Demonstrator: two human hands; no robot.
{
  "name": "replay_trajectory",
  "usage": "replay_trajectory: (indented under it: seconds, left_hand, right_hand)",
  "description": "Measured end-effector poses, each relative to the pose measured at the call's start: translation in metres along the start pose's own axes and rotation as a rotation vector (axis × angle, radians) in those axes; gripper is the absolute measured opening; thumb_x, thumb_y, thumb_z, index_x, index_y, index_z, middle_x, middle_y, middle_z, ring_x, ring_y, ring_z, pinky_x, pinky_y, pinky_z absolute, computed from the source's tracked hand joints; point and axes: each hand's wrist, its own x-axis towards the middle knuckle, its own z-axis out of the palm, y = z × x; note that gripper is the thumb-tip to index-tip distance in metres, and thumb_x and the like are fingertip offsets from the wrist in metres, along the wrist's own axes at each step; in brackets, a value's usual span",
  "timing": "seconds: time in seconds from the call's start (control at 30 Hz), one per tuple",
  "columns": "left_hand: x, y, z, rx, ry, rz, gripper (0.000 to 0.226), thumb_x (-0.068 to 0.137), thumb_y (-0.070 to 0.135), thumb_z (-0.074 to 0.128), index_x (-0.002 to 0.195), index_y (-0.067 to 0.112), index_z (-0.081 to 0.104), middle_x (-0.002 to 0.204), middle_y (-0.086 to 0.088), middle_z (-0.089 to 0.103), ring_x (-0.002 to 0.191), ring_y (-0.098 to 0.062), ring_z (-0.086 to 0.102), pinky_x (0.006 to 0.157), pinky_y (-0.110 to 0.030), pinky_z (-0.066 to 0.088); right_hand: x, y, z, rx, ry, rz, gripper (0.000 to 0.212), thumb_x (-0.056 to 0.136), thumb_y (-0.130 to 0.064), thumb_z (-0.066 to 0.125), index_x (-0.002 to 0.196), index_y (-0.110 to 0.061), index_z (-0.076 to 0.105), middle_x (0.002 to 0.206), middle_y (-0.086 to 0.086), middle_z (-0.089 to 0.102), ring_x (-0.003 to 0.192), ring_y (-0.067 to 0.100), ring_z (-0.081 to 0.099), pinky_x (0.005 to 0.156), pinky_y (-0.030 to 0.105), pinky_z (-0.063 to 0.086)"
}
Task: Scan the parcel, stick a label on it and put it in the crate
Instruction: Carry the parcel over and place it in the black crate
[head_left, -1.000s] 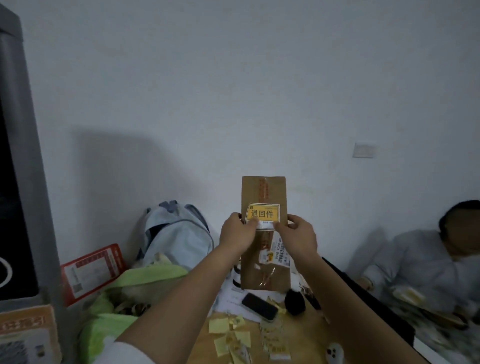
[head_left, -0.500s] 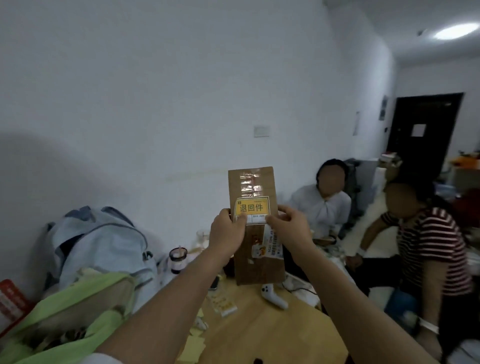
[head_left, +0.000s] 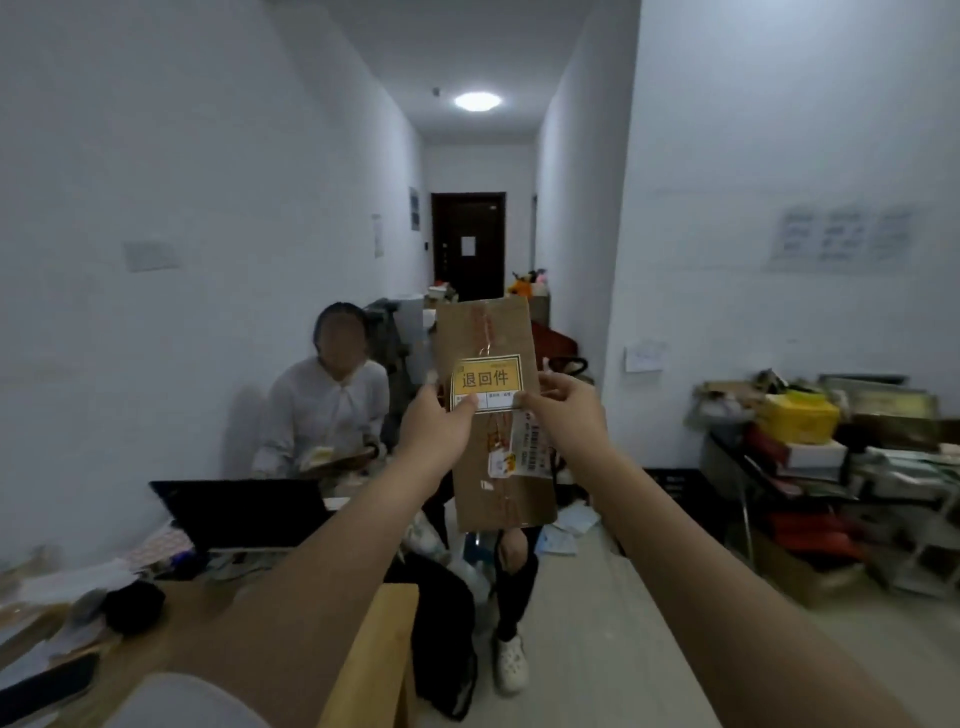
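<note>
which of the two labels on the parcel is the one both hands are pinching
The yellow label across the parcel. The left hand and right hand pinch its lower corners; the white barcode label lower right is untouched.

Open floor (head_left: 597, 623) ahead (corridor beyond), between wooden table (head_left: 374, 649) left and cluttered shelves (head_left: 831, 467) right.

A seated person in a white top (head_left: 332, 410) is against the left wall. A dark open laptop (head_left: 239, 514) stands on a wooden table (head_left: 374, 649). A dark door (head_left: 467, 244) closes the corridor end under a lit ceiling lamp (head_left: 478, 100). Stacked boxes, including a yellow box (head_left: 797, 418), fill the right side.
</note>
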Motion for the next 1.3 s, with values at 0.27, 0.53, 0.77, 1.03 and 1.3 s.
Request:
replay_trajectory:
  seconds: [0.27, 0.53, 0.77, 1.03, 1.3]
  left_hand:
    - [-0.026, 0.050, 0.152, -0.107, -0.224, 0.065, 0.039, 0.088, 0.038, 0.055, 0.124, 0.024, 0.054, 0.117, 0.000, 0.065, 0.098, -0.020, 0.064, 0.087, -0.040, 0.055]
    - [-0.045, 0.093, 0.282, -0.208, -0.290, 0.061, 0.038, 0.085, 0.037, 0.057, 0.121, 0.022, 0.058, 0.116, 0.000, 0.066, 0.100, -0.023, 0.065, 0.089, -0.046, 0.055]
    - [-0.060, 0.102, 0.383, -0.208, -0.333, 0.030, 0.033, 0.088, 0.034, 0.057, 0.118, 0.020, 0.056, 0.110, -0.001, 0.067, 0.096, -0.022, 0.066, 0.089, -0.046, 0.055]
    - [-0.040, 0.114, 0.435, -0.167, -0.335, 0.042, 0.038, 0.087, 0.032, 0.059, 0.122, 0.018, 0.053, 0.109, 0.000, 0.063, 0.100, -0.024, 0.065, 0.090, -0.046, 0.055]
    - [0.022, 0.121, 0.482, -0.076, -0.309, 0.111, 0.038, 0.089, 0.034, 0.055, 0.123, 0.017, 0.051, 0.106, 0.002, 0.062, 0.098, -0.022, 0.063, 0.088, -0.043, 0.054]
  right_hand:
    - [0.007, 0.039, -0.157, -0.033, 0.260, 0.063, 0.040, 0.075, -0.032, 0.070, 0.114, -0.029, 0.063, 0.097, -0.003, 0.073, 0.083, 0.018, 0.070, 0.079, 0.047, 0.059]
    - [0.029, 0.072, -0.284, -0.031, 0.339, 0.088, 0.046, 0.075, -0.030, 0.071, 0.119, -0.021, 0.062, 0.098, 0.001, 0.072, 0.083, 0.021, 0.071, 0.076, 0.045, 0.060]
    - [0.048, 0.113, -0.366, -0.019, 0.365, 0.181, 0.045, 0.075, -0.029, 0.069, 0.119, -0.024, 0.064, 0.102, 0.000, 0.071, 0.079, 0.017, 0.069, 0.068, 0.038, 0.059]
    - [0.079, 0.138, -0.404, 0.037, 0.407, 0.150, 0.044, 0.082, -0.025, 0.067, 0.125, -0.022, 0.062, 0.093, -0.005, 0.064, 0.073, 0.008, 0.060, 0.064, 0.030, 0.052]
    - [0.157, 0.158, -0.417, -0.026, 0.414, 0.103, 0.050, 0.080, -0.034, 0.066, 0.129, -0.025, 0.059, 0.131, 0.003, 0.063, 0.095, 0.021, 0.068, 0.077, 0.041, 0.059]
